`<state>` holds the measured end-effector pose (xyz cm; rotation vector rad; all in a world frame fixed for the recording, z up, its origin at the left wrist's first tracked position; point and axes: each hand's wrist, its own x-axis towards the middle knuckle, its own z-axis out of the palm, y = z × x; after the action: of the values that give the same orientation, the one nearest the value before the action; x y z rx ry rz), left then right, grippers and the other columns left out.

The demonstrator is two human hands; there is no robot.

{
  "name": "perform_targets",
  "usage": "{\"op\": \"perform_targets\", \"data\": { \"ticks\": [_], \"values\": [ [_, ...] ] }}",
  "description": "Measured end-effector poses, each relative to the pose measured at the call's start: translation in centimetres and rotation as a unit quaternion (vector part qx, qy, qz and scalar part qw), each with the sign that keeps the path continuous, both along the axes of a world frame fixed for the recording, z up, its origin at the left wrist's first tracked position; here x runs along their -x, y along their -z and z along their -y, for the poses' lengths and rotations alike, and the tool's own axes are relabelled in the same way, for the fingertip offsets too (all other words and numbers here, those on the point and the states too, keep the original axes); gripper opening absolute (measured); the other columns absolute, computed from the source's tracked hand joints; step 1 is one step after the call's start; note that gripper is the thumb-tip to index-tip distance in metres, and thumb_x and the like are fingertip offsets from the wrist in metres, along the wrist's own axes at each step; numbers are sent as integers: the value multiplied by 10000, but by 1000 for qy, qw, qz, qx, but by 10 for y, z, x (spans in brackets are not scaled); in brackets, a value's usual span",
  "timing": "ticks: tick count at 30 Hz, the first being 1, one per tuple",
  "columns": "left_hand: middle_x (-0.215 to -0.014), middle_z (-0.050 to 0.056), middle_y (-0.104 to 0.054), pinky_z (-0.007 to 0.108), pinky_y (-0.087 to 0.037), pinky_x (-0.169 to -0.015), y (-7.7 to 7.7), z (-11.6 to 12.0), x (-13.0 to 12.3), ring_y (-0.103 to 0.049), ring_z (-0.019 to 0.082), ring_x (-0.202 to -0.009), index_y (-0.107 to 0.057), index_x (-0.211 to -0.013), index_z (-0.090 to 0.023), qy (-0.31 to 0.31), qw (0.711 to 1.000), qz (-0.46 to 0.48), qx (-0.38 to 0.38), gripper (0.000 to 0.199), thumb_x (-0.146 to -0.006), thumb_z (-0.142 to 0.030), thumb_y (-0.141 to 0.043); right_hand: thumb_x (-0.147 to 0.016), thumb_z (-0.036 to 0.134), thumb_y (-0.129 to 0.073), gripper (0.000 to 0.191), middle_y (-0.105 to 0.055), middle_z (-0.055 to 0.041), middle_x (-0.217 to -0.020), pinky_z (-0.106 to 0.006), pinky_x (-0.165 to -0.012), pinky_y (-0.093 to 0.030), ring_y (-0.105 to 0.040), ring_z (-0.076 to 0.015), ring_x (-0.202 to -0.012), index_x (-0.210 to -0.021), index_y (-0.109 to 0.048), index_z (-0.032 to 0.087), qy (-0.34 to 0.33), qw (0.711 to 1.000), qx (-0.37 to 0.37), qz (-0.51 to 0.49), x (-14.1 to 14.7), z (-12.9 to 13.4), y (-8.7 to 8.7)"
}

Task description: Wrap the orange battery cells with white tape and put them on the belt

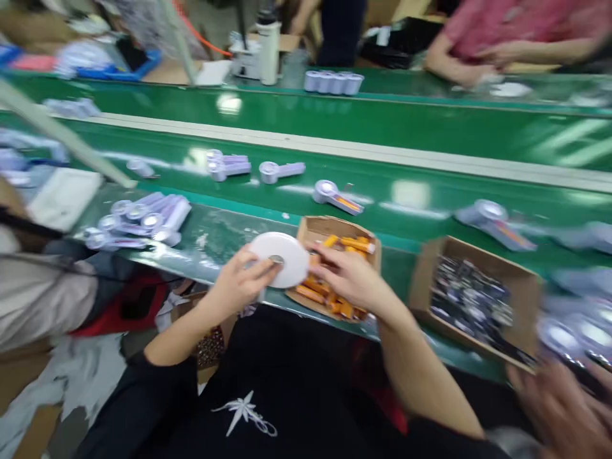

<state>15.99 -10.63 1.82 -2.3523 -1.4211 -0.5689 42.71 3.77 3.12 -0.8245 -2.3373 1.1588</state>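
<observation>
Just left of an open brown cardboard box [335, 224] on the glossy green tabletop [224, 237], the left hand [241, 280] grips a flat round white disc [292, 250], fingers bent over its face, while the right hand's [352, 275] fingers curl low over the box's small orange cylinders [310, 293], whether gripping one I cannot tell.

cardboard box [329, 226]: brown, open-topped, low-walled, holding loose orange cylinders [310, 293]. cylinders small, slim, jumbled at many angles, mostly on their sides; some toward the box's far right corner, more along its near side; those mid-box partly hidden. white disc [292, 255]: round, thin, small greyish centre partly covered; held up, face upward, at the box's left edge, overlapping it in view.
</observation>
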Motion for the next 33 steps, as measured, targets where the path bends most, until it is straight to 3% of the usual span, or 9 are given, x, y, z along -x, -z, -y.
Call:
{"op": "perform_targets", "data": {
  "ticks": [3, 6, 10, 13, 16, 19, 24, 30, 33],
  "values": [
    [-1268, 31, -782, 533, -389, -1347, 2, -2, -15, -592, 233, -1037, -734, -1386, -260, -7, 999, -6, -45, 371, -1023, -190, -693, -853, 539, -857, 415, -873, -66, -948, -506, -798, -705, -833, -326, -810, -1211, -863, 330, 169, 978, 68, -103, 0, 7, 18],
    [-1202, 95, -763, 641, -301, -1372, 17, -9, -34, -571, 255, -1052, -751, -1388, -218, -48, 995, -3, -83, 413, -1054, -450, -675, -840, 513, -897, 384, -859, -52, -1208, -667, -986, -675, -825, -401, -1120, -1217, -831, 490, 357, 880, 105, -294, 22, 28, 26],
    [-1114, 121, -743, 646, -419, -1254, 44, -4, -68, -578, 292, -1069, -807, -1305, -273, -106, 992, 54, -45, 560, -1017, -710, -610, -759, 474, -952, 431, -788, 21, -1409, -794, -1184, -513, -635, -438, -1453, -1135, -802, 622, 399, 811, 153, -399, 39, 46, 20],
    [-1166, 104, -745, 618, -439, -1222, 55, 15, -78, -603, 285, -1092, -798, -1303, -319, 30, 994, 80, 68, 596, -969, -783, -631, -653, 450, -997, 399, -813, -5, -1357, -756, -1192, -487, -612, -433, -1470, -974, -825, 612, 420, 811, 136, -385, 22, 18, 18],
    [-1166, 99, -762, 565, -400, -1281, 56, 39, -49, -637, 263, -1100, -761, -1365, -260, 54, 985, 118, 110, 571, -998, -686, -665, -583, 489, -1014, 380, -826, 14, -1323, -627, -1166, -521, -666, -365, -1421, -867, -807, 634, 474, 769, 90, -419, -11, -12, 20],
    [-1190, 135, -780, 604, -416, -1247, 60, 40, 15, -640, 309, -1175, -753, -1380, -204, -124, 966, 160, 162, 563, -962, -581, -762, -607, 606, -993, 495, -829, -46, -1332, -661, -1113, -585, -759, -394, -1297, -1067, -835, 516, 474, 781, 111, -392, -37, -8, 27],
    [-1288, 126, -780, 572, -482, -1169, 63, -44, 82, -591, 344, -1273, -793, -1321, -246, -202, 939, 169, 222, 446, -939, -474, -761, -768, 593, -899, 657, -838, -162, -1241, -551, -935, -701, -823, -373, -1144, -1334, -771, 284, 398, 856, 133, -302, -37, 25, 54],
    [-1486, 185, -695, 572, -375, -1270, 17, -219, 28, -510, 366, -1444, -734, -1401, -168, -183, 958, 123, 186, 436, -1039, -373, -605, -826, 533, -868, 649, -848, -140, -1173, -498, -959, -699, -829, -300, -1059, -1392, -731, 244, 351, 860, 197, -312, -28, 23, 58],
    [-1416, 222, -716, 610, -423, -1211, -6, -279, 4, -520, 395, -1433, -777, -1194, -142, -176, 961, 117, 178, 313, -1018, -363, -642, -828, 536, -868, 589, -852, -116, -1144, -468, -994, -690, -828, -285, -1071, -1333, -754, 255, 327, 868, 215, -304, -30, 22, 59]
  ]
}}
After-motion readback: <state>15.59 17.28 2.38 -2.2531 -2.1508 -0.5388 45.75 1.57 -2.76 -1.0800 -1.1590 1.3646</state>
